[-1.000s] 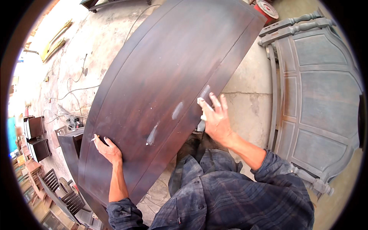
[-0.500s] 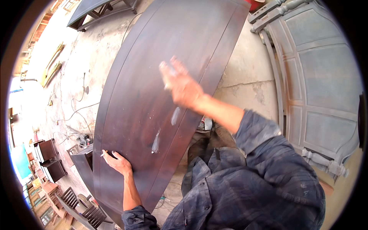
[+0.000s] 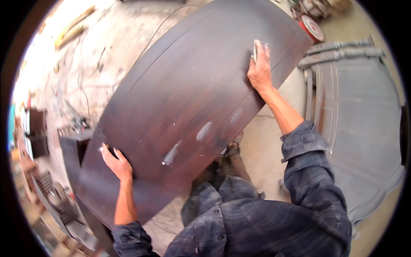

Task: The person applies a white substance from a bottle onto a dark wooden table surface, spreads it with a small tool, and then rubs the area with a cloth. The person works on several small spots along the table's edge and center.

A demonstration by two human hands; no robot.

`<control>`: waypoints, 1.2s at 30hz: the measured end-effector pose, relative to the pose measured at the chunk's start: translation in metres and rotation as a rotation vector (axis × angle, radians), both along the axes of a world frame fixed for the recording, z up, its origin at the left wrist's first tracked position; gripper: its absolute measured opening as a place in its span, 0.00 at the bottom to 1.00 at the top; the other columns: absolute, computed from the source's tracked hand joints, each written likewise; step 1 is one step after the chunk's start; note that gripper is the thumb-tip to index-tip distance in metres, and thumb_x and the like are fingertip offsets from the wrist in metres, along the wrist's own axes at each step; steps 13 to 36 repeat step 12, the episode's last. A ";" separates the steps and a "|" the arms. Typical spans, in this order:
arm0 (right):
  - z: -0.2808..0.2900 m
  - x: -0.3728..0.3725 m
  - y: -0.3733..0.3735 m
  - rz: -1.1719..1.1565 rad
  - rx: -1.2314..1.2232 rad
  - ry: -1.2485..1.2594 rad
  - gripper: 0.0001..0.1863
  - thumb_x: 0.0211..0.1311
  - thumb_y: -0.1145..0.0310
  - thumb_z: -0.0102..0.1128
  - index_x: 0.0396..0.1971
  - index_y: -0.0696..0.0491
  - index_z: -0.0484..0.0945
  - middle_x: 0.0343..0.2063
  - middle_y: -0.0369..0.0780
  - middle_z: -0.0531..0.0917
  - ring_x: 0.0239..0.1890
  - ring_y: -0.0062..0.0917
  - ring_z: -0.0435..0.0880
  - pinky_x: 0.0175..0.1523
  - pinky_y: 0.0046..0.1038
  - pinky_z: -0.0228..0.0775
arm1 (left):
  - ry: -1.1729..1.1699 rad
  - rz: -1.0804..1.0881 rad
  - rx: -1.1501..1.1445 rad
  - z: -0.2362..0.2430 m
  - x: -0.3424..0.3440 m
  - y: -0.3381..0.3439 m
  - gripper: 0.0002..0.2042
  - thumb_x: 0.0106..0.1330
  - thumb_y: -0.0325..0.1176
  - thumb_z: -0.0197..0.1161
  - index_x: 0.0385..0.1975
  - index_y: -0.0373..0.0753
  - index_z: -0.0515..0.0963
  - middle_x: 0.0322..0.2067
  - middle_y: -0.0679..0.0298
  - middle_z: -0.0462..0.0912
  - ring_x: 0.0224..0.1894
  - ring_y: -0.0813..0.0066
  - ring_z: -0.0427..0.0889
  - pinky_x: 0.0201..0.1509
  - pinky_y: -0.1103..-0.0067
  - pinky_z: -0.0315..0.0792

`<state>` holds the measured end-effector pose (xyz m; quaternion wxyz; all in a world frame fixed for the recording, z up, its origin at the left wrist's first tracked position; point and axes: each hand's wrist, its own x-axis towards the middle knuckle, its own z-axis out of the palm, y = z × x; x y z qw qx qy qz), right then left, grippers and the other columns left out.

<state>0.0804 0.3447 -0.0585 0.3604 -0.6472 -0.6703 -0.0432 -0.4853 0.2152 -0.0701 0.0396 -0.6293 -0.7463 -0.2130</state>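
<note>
A long dark brown wooden panel (image 3: 184, 98) with a groove along each long edge lies in front of me. Whitish smears mark its near side, among them one pale patch (image 3: 204, 131) and a longer streak (image 3: 172, 154). My left hand (image 3: 120, 166) rests on the panel's left part, a small white stick like a cigarette (image 3: 102, 148) held at its fingers. Farther off, toward the right edge, my right hand (image 3: 260, 76) presses on the surface with a thin pale piece (image 3: 255, 53) at its fingers; its kind is unclear. Whitish dust coats those fingertips.
Grey panelled furniture (image 3: 364, 128) stands at the right. Beyond the panel's far right corner is a red round container (image 3: 311, 28) with a white top. A dark cabinet (image 3: 76, 145) sits by the left end. Yellowish carved pieces (image 3: 73, 31) and a cable (image 3: 165, 22) lie on the floor.
My right hand has moved away and to the right along the panel, from its middle toward the far right edge. My left hand stays on the left part. The whole view has turned.
</note>
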 end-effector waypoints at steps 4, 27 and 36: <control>0.007 -0.085 -0.044 0.149 -0.097 -0.057 0.31 0.71 0.76 0.46 0.73 0.64 0.56 0.73 0.54 0.60 0.76 0.56 0.51 0.80 0.47 0.46 | 0.033 0.013 0.053 0.007 0.004 -0.003 0.26 0.77 0.36 0.52 0.72 0.33 0.62 0.69 0.48 0.68 0.73 0.49 0.62 0.77 0.61 0.54; 0.004 -0.254 -0.144 0.630 -0.290 0.158 0.41 0.66 0.69 0.55 0.74 0.66 0.50 0.73 0.54 0.61 0.75 0.59 0.56 0.80 0.51 0.43 | -0.033 0.053 0.054 -0.007 0.003 -0.006 0.28 0.76 0.35 0.54 0.74 0.38 0.60 0.68 0.53 0.70 0.74 0.53 0.61 0.77 0.61 0.54; 0.004 -0.254 -0.144 0.630 -0.290 0.158 0.41 0.66 0.69 0.55 0.74 0.66 0.50 0.73 0.54 0.61 0.75 0.59 0.56 0.80 0.51 0.43 | -0.033 0.053 0.054 -0.007 0.003 -0.006 0.28 0.76 0.35 0.54 0.74 0.38 0.60 0.68 0.53 0.70 0.74 0.53 0.61 0.77 0.61 0.54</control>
